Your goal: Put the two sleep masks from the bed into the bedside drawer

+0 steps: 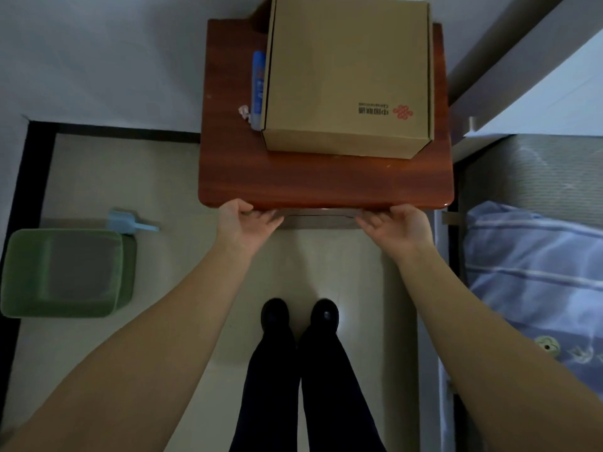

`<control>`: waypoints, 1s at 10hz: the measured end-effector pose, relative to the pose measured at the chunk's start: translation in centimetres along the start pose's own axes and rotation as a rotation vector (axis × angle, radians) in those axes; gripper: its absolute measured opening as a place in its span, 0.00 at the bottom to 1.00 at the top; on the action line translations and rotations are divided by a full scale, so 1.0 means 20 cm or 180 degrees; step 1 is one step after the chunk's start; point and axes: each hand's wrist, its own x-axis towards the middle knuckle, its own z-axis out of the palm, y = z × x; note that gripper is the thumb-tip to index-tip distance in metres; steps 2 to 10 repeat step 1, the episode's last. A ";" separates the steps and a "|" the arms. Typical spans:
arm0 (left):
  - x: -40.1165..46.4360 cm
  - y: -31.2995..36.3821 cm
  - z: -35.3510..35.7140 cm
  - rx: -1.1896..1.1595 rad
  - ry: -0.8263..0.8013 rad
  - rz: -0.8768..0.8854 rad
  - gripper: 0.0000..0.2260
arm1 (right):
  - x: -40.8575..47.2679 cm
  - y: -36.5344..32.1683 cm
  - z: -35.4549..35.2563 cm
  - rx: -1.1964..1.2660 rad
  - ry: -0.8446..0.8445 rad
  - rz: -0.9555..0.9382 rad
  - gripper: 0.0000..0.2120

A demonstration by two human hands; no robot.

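Grey drawer [318, 220] front gripped by left hand [243, 223] and right hand [396, 228], fingers curled underneath.

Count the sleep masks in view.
0. No masks show on the blanket or bedside table. Both hands, left and right, grip the barely open drawer; its inside is hidden.

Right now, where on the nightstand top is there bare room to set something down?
The nightstand top is bare along its front strip, between the cardboard box and the front edge both hands grip, and at the left rear corner. The left side beside the box is crowded by the blue tube.
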 end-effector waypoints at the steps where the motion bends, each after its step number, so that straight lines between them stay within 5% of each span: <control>1: -0.06 -0.01 -0.04 0.0499 0.0083 0.0035 0.23 | -0.08 0.01 -0.01 -0.0376 0.0047 0.0005 0.13; 10: -0.06 -0.01 -0.04 0.0499 0.0083 0.0035 0.23 | -0.08 0.01 -0.01 -0.0376 0.0047 0.0005 0.13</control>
